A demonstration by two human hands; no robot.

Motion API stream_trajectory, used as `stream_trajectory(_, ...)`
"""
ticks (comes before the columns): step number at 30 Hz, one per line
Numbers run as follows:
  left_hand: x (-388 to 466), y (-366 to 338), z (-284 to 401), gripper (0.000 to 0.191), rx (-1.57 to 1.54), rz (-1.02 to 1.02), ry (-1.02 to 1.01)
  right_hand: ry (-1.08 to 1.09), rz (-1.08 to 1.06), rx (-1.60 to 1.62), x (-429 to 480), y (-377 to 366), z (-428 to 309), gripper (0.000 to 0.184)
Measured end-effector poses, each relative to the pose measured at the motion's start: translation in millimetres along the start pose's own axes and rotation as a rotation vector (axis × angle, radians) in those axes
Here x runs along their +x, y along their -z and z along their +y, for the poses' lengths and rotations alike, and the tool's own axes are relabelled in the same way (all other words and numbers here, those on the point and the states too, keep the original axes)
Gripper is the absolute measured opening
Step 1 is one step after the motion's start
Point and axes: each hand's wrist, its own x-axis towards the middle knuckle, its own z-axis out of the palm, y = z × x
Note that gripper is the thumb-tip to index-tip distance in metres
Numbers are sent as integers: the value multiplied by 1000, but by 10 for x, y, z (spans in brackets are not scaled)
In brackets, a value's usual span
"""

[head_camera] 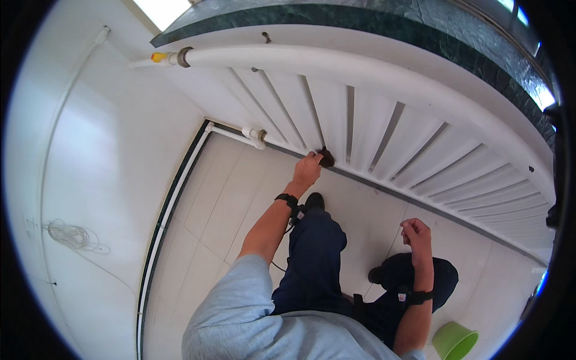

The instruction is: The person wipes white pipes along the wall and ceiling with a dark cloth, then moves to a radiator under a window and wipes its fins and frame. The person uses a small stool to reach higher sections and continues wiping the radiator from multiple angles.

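Observation:
My left hand (308, 171) holds a dark brown cloth (326, 158) against the lower rail of a white radiator (330, 117), at the foot of a gap between two of its columns. The cloth looks crumpled, and part of it is hidden by my fingers. My right hand (416, 232) hovers over my bent knee, away from the radiator, its fingers loosely curled with nothing visible in them. Each of my forearms has a black strap around it.
A green plastic bucket (454, 340) stands on the tiled floor at the lower right. White pipes (231, 135) run along the wall base to the corner. Above the radiator juts a dark green stone windowsill (315, 15). A wire coil (72, 236) hangs on the left wall.

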Motion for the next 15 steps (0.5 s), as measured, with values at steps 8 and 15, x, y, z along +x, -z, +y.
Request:
stream_trajectory(8,167,1763,781,22,-459,769,82,49,-33,-5,-27,25,56,17)
stream_trajectory(15,520,2301,1109,18,-238,934,-68,57,3,34,-60,91,72,18)
